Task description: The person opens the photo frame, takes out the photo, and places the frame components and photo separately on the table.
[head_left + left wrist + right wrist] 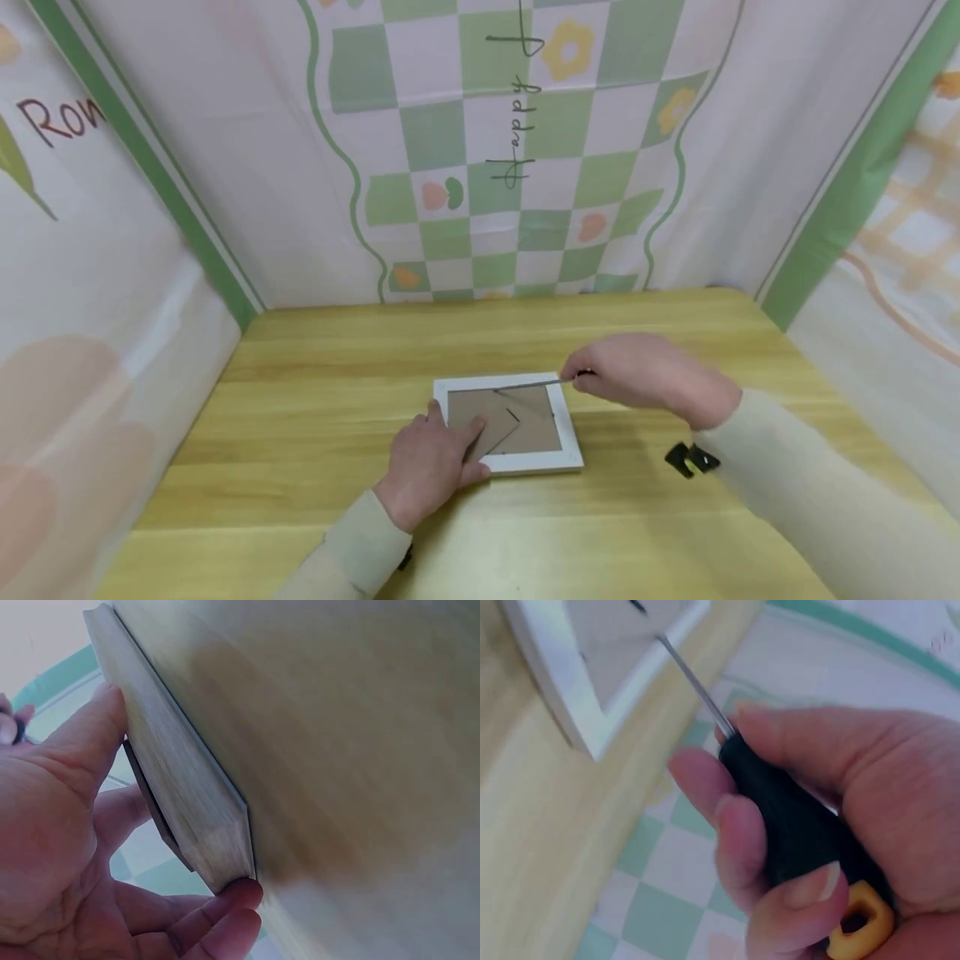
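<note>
A white picture frame (572, 433) lies on the table with its brown backing board (536, 433) facing up. My left hand (427, 462) grips the frame at its near left corner, one finger resting over the backing. In the left wrist view, the thumb presses the pale side of the frame (169, 742) and other fingers reach its corner. My right hand (637, 371) holds a screwdriver (787, 810) by its black handle with a yellow end. Its thin metal shaft (528, 384) points left, with the tip at the backing's far edge. Whether the tip touches is unclear.
The wooden table (330, 400) extends around the frame. A printed cloth (495, 150) with green and white checks hangs behind it, and more cloth stands at both sides. A black strap piece (692, 458) shows beside the right sleeve.
</note>
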The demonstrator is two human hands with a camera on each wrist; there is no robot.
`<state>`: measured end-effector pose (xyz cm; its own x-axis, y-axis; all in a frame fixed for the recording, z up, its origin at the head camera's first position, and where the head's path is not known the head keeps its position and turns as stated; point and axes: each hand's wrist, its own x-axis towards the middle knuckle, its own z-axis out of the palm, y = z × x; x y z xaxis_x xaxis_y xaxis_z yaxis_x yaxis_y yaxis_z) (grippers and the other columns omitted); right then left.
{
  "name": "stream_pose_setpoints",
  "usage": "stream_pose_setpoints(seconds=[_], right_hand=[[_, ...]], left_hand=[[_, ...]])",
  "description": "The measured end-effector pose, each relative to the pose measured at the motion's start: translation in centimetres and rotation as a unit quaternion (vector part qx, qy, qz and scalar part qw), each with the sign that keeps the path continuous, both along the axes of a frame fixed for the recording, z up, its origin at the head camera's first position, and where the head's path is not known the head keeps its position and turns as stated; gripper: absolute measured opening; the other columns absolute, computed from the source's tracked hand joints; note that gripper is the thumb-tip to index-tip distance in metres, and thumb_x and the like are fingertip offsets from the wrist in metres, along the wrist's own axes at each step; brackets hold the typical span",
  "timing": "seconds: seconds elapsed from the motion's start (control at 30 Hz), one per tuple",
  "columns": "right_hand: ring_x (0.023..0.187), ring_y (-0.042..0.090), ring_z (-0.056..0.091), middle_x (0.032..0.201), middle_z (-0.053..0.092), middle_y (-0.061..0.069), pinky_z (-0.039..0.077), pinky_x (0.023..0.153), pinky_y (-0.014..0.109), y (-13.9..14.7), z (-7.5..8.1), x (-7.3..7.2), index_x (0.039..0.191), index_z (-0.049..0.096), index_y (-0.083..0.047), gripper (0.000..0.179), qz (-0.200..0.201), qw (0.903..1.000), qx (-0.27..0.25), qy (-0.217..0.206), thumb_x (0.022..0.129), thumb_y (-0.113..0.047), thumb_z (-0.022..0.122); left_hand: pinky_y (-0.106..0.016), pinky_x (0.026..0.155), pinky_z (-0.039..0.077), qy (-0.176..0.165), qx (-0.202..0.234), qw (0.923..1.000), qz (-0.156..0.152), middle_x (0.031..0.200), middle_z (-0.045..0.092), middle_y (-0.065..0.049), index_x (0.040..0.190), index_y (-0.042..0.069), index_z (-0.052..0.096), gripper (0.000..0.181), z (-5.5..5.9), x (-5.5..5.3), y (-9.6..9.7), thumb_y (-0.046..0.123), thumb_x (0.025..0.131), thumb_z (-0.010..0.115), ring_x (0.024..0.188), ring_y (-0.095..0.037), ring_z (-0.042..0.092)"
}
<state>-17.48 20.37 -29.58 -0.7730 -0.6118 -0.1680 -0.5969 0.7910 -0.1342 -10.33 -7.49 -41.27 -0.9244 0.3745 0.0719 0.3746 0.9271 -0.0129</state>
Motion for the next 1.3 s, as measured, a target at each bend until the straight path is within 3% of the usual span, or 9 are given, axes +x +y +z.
stream_pose_setpoints(seconds=[0.03, 0.1, 0.2, 0.37, 0.47, 0.7, 0.93, 1.3], right_hand=[[0.107, 0.022, 0.073, 0.119, 0.077, -0.006, 0.060, 0.085, 0.047, 0.0, -0.5, 0.8, 0.123, 0.077, -0.026, 0.025, -0.004, 0.9996, -0.001, 0.029, 0.104, -0.021, 0.061], [0.088, 0.018, 0.074, 0.104, 0.079, -0.005, 0.057, 0.062, 0.040, 0.0, -1.4, 2.5, 0.122, 0.077, -0.029, 0.026, -0.019, 0.9961, -0.003, 0.086, 0.102, -0.020, 0.063], [0.063, 0.009, 0.062, 0.078, 0.072, -0.007, 0.040, 0.043, 0.030, 0.0, -2.7, 4.6, 0.120, 0.077, -0.030, 0.025, -0.039, 0.9880, -0.010, 0.149, 0.100, -0.019, 0.067], [0.052, 0.008, 0.050, 0.064, 0.057, -0.007, 0.038, 0.039, 0.027, -0.1, -5.1, 6.3, 0.116, 0.076, -0.025, 0.026, -0.020, 0.9711, -0.029, 0.236, 0.092, -0.015, 0.075], [0.053, 0.011, 0.054, 0.065, 0.057, -0.005, 0.040, 0.040, 0.028, -0.4, -6.2, 6.6, 0.114, 0.076, -0.024, 0.029, -0.012, 0.9585, -0.035, 0.283, 0.087, -0.013, 0.080], [0.051, 0.013, 0.050, 0.065, 0.055, -0.002, 0.033, 0.035, 0.028, -1.3, -7.8, 7.2, 0.112, 0.076, -0.022, 0.036, -0.019, 0.9467, -0.026, 0.321, 0.082, -0.005, 0.081], [0.048, 0.014, 0.043, 0.062, 0.051, 0.001, 0.030, 0.034, 0.028, -1.7, -8.0, 7.7, 0.109, 0.076, -0.018, 0.036, -0.004, 0.9297, -0.036, 0.367, 0.080, 0.003, 0.077], [0.047, 0.016, 0.040, 0.061, 0.048, 0.001, 0.028, 0.035, 0.028, -2.2, -7.5, 8.0, 0.102, 0.074, -0.016, 0.032, -0.004, 0.9271, -0.036, 0.373, 0.078, 0.005, 0.076]], left_hand=[[-0.046, 0.060, 0.060, 0.002, -0.002, 1.0000, 0.000, 0.132, 0.062, -0.039, 0.144, 0.032, 0.064, 0.069, 0.0, 0.0, 0.0, 0.069, 0.086, 0.070, 0.099, -0.045, 0.072], [-0.045, 0.060, 0.060, 0.003, -0.004, 1.0000, -0.001, 0.132, 0.062, -0.039, 0.144, 0.032, 0.064, 0.069, -0.1, -0.1, -0.1, 0.069, 0.086, 0.069, 0.099, -0.045, 0.073], [-0.045, 0.058, 0.060, 0.000, -0.004, 1.0000, 0.001, 0.133, 0.061, -0.039, 0.144, 0.032, 0.064, 0.069, -0.1, -0.1, -0.1, 0.070, 0.086, 0.068, 0.100, -0.044, 0.073], [-0.047, 0.060, 0.060, -0.014, 0.003, 0.9999, 0.009, 0.135, 0.060, -0.039, 0.145, 0.033, 0.063, 0.069, 0.0, -0.1, -0.1, 0.068, 0.086, 0.070, 0.103, -0.045, 0.072], [-0.048, 0.062, 0.061, -0.021, 0.009, 0.9997, 0.012, 0.136, 0.059, -0.039, 0.145, 0.033, 0.063, 0.069, 0.0, -0.2, -0.1, 0.068, 0.086, 0.070, 0.104, -0.046, 0.071], [-0.048, 0.063, 0.061, -0.016, 0.017, 0.9997, 0.001, 0.134, 0.060, -0.040, 0.145, 0.031, 0.063, 0.069, -0.4, -0.2, -0.3, 0.067, 0.087, 0.070, 0.105, -0.048, 0.071], [-0.048, 0.063, 0.062, -0.021, 0.017, 0.9996, 0.000, 0.136, 0.059, -0.039, 0.146, 0.031, 0.063, 0.070, -0.3, -0.4, -0.3, 0.068, 0.087, 0.068, 0.105, -0.048, 0.071], [-0.049, 0.065, 0.062, -0.038, 0.017, 0.9991, 0.005, 0.139, 0.057, -0.040, 0.146, 0.033, 0.062, 0.070, -0.2, -0.5, -0.4, 0.068, 0.086, 0.070, 0.109, -0.048, 0.069]])
